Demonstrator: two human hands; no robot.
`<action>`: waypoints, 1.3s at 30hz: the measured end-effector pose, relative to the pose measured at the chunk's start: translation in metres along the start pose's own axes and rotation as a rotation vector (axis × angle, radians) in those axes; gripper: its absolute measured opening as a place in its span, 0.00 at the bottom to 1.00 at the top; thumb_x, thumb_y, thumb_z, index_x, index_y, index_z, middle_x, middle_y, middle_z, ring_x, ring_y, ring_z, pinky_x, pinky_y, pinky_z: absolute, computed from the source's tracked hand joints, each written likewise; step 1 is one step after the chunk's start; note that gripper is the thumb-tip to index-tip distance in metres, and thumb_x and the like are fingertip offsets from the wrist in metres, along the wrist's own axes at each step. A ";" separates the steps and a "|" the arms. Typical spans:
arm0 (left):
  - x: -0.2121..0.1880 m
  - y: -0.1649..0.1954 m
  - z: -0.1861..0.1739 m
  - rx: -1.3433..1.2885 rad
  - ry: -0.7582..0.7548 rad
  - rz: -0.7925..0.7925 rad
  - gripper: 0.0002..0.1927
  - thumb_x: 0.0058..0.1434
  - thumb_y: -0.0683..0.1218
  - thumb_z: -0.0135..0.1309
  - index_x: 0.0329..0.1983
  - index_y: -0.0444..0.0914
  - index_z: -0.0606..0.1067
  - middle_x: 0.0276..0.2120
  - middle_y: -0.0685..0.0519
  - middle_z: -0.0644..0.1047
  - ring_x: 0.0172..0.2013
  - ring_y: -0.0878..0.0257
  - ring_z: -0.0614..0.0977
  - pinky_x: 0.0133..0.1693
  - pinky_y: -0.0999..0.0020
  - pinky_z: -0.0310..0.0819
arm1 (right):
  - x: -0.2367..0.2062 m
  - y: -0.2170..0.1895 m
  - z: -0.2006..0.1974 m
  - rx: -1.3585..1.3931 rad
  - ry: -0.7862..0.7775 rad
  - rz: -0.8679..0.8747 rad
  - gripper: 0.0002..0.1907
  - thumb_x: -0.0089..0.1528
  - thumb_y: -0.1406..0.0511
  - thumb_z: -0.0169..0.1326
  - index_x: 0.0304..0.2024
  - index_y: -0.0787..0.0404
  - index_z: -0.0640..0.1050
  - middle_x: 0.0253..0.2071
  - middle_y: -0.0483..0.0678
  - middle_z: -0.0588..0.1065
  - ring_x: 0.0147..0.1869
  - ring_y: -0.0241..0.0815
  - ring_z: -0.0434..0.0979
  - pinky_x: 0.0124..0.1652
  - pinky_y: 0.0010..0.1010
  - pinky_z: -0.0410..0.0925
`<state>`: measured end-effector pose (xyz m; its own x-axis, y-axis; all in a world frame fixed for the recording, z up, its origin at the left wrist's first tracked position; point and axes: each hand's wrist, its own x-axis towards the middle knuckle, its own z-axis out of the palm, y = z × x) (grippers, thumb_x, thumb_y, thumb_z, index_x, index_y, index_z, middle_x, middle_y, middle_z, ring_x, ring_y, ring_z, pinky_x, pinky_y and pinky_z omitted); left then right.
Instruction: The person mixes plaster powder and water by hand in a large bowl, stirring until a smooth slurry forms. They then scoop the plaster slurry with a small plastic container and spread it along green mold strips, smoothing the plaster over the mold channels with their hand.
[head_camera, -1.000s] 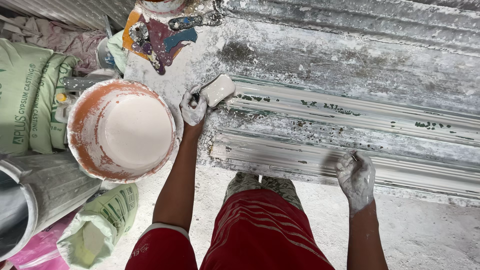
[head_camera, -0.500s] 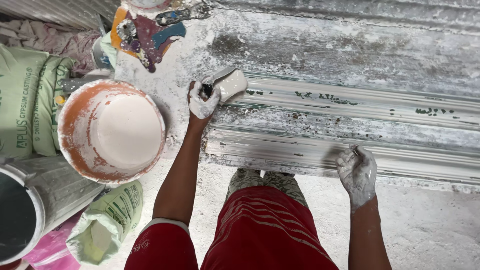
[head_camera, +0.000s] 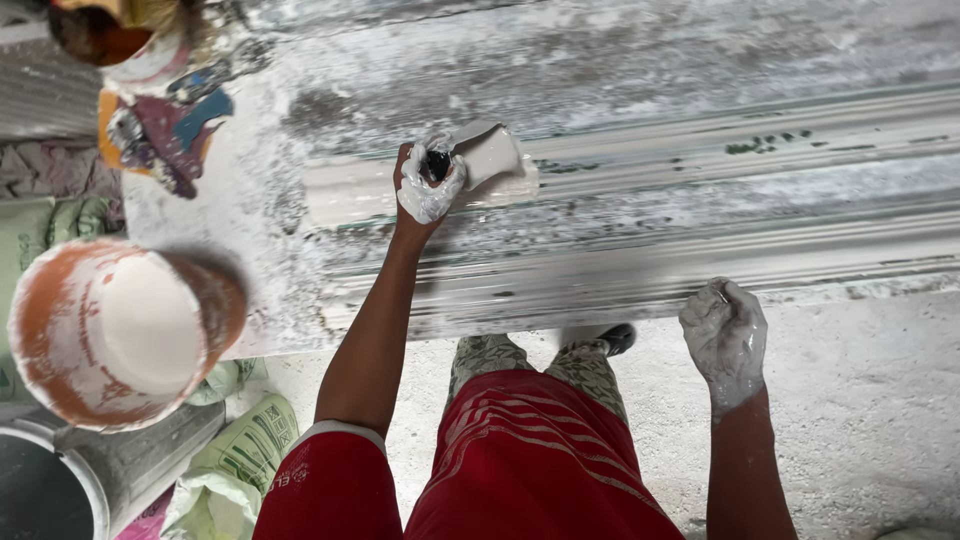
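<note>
**A:** Starting at the far left, there's an orange bucket (head_camera: 110, 335) caked in white plaster. It's tipped toward the camera and sits just off the edge of the desk (head_camera: 250, 230). Below it is a grey drum (head_camera: 90, 480), with a green printed sack (head_camera: 245, 450) beside that. Up top left there's a paint-smeared rag or palette thing (head_camera: 165, 130), can't tell which.

**B:** And the tool?

**A:** It's a small flat scraper (head_camera: 490, 160), with a pale rectangular blade totally coated in wet white plaster. The dark handle only peeks out between the fingers. The left hand (head_camera: 428, 180) is clenched around that handle, itself covered in plaster. The blade lies on the top ridge of the long plaster moulding (head_camera: 700, 230), near its left end.

**B:** Which way's it pointing?

**A:** The blade sticks out to the right of the fist, tilted slightly up. So its long axis runs roughly along the moulding, which stretches left-right across the desk, rising a little toward the right.

**B:** Other hand?

**A:** The right hand (head_camera: 725, 335) is further right, also white with plaster. It's gripping nothing, the fingers are curled loosely and pressed on the near edge of the moulding. Red shorts (head_camera: 520, 460) and patterned shoes (head_camera: 545, 360) show below, on a dusty floor (head_camera: 860, 400).
</note>
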<state>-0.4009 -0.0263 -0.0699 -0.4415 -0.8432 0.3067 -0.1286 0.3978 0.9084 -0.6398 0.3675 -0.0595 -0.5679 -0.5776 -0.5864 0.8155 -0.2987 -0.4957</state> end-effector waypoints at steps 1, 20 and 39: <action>0.003 0.007 0.016 -0.017 -0.011 0.038 0.16 0.62 0.37 0.63 0.52 0.29 0.75 0.46 0.48 0.73 0.43 0.64 0.79 0.43 0.71 0.76 | 0.000 -0.010 -0.009 0.020 -0.014 -0.007 0.08 0.69 0.62 0.55 0.40 0.60 0.76 0.26 0.42 0.66 0.30 0.36 0.63 0.33 0.27 0.59; 0.016 0.137 0.433 0.154 -0.152 0.272 0.15 0.62 0.36 0.64 0.49 0.27 0.75 0.39 0.48 0.70 0.33 0.62 0.74 0.34 0.69 0.70 | 0.011 -0.355 -0.254 0.154 -0.039 -0.115 0.12 0.75 0.64 0.47 0.40 0.66 0.74 0.34 0.48 0.70 0.35 0.38 0.65 0.36 0.29 0.61; 0.030 0.306 0.915 0.123 -0.416 0.253 0.24 0.58 0.43 0.68 0.53 0.33 0.71 0.44 0.47 0.72 0.41 0.56 0.79 0.41 0.64 0.78 | 0.157 -0.760 -0.432 0.126 0.006 -0.084 0.09 0.73 0.65 0.50 0.39 0.63 0.74 0.34 0.46 0.69 0.37 0.38 0.63 0.38 0.28 0.59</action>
<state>-1.2656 0.4008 -0.0426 -0.7860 -0.5091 0.3508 -0.0644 0.6318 0.7725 -1.3972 0.8322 -0.0517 -0.6348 -0.5426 -0.5501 0.7726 -0.4389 -0.4588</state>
